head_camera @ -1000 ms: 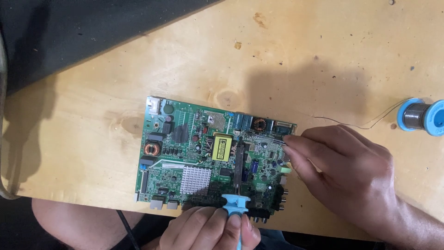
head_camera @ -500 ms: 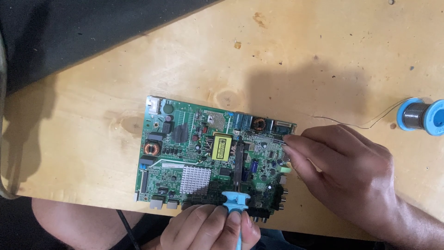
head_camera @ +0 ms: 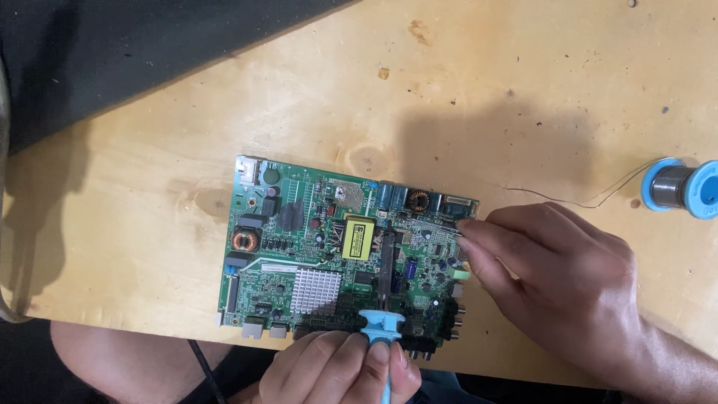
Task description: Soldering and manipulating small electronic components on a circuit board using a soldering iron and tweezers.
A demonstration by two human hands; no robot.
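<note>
Soldering iron (head_camera: 385, 299) tip indistinct, left hand (head_camera: 340, 370) cropped, right hand (head_camera: 557, 280) covering board edge (head_camera: 471, 224)

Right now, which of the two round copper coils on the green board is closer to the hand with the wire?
The copper coil at the circuit board's top edge; it sits nearer the right hand. The other coil sits at the left edge.

One circuit board (head_camera: 340, 262), one soldering iron (head_camera: 383, 299), one solder spool (head_camera: 677, 187), two hands (head_camera: 561, 284).

The left hand (head_camera: 340, 368) is cut off by the bottom edge, as is the blue tool handle (head_camera: 383, 337). The solder spool (head_camera: 682, 187) is clipped at the right edge. The circuit board (head_camera: 329, 262) is partly covered by the right hand (head_camera: 561, 280).
</note>
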